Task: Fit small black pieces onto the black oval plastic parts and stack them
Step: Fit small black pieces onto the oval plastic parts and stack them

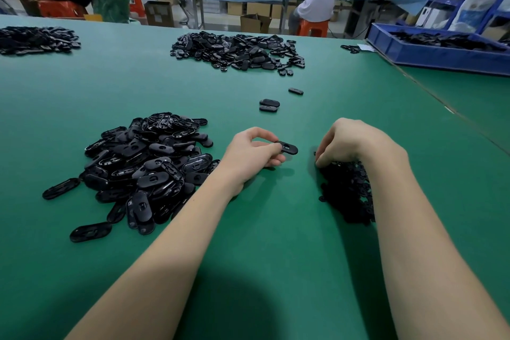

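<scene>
Smooth green table (276, 243), matte and felt-like, bearing heaps of glossy black plastic. Left hand (255, 153) pinching one oval part (288, 147) by its near end between thumb and curled fingers, just above the table; flat, rounded, with a hole near the middle. Right hand (347, 142) knuckles-up, fingers curled down into a heap of small pieces (346, 193); fingertips buried in the dark mass, so cannot tell whether a piece is pinched. Small pieces themselves too dark and tangled to tell apart, partly hidden behind the right forearm. To the left, a big loose pile of oval parts (146, 168), some showing ribbed hollow undersides, some smooth domed backs. Farther off, a short stack of two ovals (269, 105), one single oval (295, 91) beyond it, and a wide far pile (237, 50). Another pile (36, 39) cut off at the left edge. Blue plastic bin (430, 51) at the right, its dark contents indistinct, its far end out of frame.
</scene>
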A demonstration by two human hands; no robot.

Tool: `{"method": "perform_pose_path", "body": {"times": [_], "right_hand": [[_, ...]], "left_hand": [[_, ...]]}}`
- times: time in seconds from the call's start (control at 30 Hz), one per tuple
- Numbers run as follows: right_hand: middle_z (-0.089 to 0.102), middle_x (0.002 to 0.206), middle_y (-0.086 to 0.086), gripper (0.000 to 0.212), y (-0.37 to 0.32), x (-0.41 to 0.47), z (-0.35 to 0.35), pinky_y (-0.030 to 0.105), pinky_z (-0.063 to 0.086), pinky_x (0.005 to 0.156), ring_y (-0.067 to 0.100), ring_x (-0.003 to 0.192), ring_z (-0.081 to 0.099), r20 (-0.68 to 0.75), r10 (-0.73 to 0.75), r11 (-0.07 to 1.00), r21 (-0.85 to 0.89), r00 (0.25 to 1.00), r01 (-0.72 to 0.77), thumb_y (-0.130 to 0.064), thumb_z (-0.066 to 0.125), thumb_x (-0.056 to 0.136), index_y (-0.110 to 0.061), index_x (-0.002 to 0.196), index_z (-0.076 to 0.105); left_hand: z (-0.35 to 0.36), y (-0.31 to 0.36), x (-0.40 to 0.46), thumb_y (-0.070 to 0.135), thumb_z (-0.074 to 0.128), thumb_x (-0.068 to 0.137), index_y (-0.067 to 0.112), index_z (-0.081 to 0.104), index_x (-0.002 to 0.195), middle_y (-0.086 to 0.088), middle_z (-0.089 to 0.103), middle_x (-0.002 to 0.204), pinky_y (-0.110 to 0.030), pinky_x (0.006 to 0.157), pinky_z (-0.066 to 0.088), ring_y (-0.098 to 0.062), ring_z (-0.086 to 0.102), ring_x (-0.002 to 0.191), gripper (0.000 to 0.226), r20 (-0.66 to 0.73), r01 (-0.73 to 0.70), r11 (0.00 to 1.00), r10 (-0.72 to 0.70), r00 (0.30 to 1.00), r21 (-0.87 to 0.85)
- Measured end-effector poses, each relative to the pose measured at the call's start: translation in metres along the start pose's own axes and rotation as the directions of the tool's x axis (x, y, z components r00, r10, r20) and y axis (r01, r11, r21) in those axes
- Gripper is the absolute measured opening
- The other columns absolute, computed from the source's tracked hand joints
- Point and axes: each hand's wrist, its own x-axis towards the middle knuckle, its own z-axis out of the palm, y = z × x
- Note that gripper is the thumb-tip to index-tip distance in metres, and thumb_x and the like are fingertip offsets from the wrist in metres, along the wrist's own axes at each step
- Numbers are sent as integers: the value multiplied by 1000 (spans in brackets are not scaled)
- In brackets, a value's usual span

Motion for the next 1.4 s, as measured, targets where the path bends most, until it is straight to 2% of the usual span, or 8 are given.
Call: {"method": "perform_pose_path", "body": {"times": [0.17,0.23,0.3,0.6,0.73,0.97,1.23,1.4], "right_hand": [[73,99,-1,14,2,-1,0,38,57,91,27,99,67,33,-33,999,33,999,31,-37,85,71,-30,82,78],[74,93,-4,10,0,-2,-2,30,55,79,19,89,67,38,-83,994,73,996,80,-36,82,76,-28,81,78],[74,87,-7,9,-4,-3,-4,26,47,66,13,78,63,20,-143,977,161,989,138,-35,78,81,-26,81,77],[64,80,-3,4,-18,-8,4,14,34,44,11,61,42,-30,-232,767,609,972,202,-29,81,83,-27,86,79],[67,84,-5,6,-21,-8,10,21,32,51,8,58,41,-23,-235,723,664,972,190,-28,82,82,-32,86,82],[59,56,-19,8,-25,-5,15,18,29,45,6,56,44,-46,-172,666,731,984,151,-32,88,75,-33,79,82],[61,62,-13,10,-29,-2,20,16,28,42,4,49,43,-64,-168,629,761,984,156,-26,86,77,-32,72,81],[57,62,-9,9,-28,1,23,19,29,47,7,54,42,-91,-162,620,765,983,173,-33,88,74,-34,76,80]], "left_hand": [[-1,0,0,3,64,92,11,62,102,-6,75,74,-20,70,58,-16,66,65,13,-6,-15,1000,15,1000,-17],[-2,-1,0,3,63,93,13,63,106,-5,74,73,-19,69,58,-15,66,63,17,-8,-30,999,30,1000,-23],[-3,-1,1,4,63,94,14,66,108,-3,73,71,-19,67,57,-13,65,62,17,-9,-39,999,38,999,-29],[-4,-3,4,-6,63,91,17,72,97,4,74,74,-21,80,59,-6,68,66,25,-132,-130,990,121,984,-58],[-7,-2,4,-5,65,90,18,73,98,4,76,77,-24,82,60,-7,70,70,25,-148,-150,985,136,980,-88],[-10,0,4,-2,66,90,18,73,101,-6,78,84,-27,82,61,-13,70,72,24,-115,-165,982,154,981,-96],[-10,1,1,4,71,88,25,75,96,-8,78,91,-33,91,57,-14,72,83,23,-91,-190,980,184,979,-65],[-11,3,0,3,70,89,23,75,99,-3,79,90,-20,83,56,-16,76,90,22,-54,-199,976,195,979,-91]]}}
